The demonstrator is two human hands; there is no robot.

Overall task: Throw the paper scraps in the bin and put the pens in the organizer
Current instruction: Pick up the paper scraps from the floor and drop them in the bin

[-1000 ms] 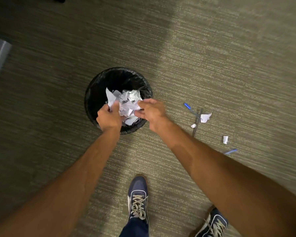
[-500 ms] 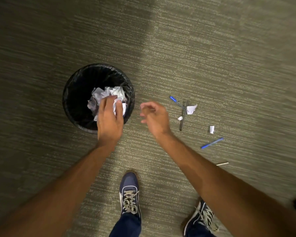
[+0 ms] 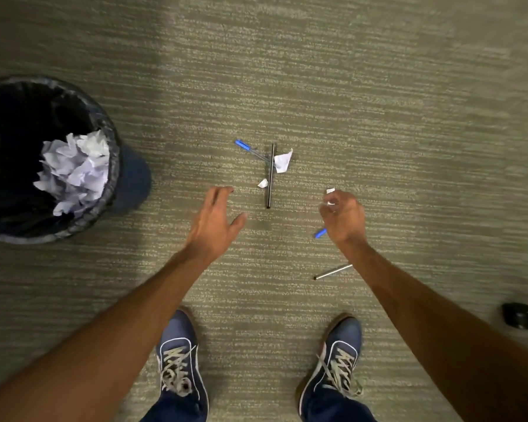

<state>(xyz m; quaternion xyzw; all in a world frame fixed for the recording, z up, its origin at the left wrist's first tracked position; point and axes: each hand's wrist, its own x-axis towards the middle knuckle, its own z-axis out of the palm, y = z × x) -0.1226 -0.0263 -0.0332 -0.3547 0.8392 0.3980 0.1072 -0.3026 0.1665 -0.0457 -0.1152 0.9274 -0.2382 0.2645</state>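
Observation:
The black bin [image 3: 110, 166] stands on the carpet at the left, with crumpled white paper [image 3: 73, 172] piled inside it. On the floor ahead lie a blue-capped pen [image 3: 245, 146], a black pen [image 3: 270, 175], a white paper scrap [image 3: 283, 161] and a tiny scrap [image 3: 262, 183]. My left hand [image 3: 215, 222] hovers open just left of the black pen. My right hand [image 3: 343, 219] is curled over a small white scrap [image 3: 330, 190]; whether it grips it is unclear. A blue pen [image 3: 320, 233] pokes out under that hand. A silver pen [image 3: 333, 272] lies nearer me.
Both my blue shoes [image 3: 180, 363] stand on the grey-green carpet just behind the pens. A small black object [image 3: 520, 315] sits at the right edge. No organizer is in view.
Both hands left the bin, where the paper wad now lies, and moved right over the pens and scraps. The view shifted right, so the bin sits at the left edge.

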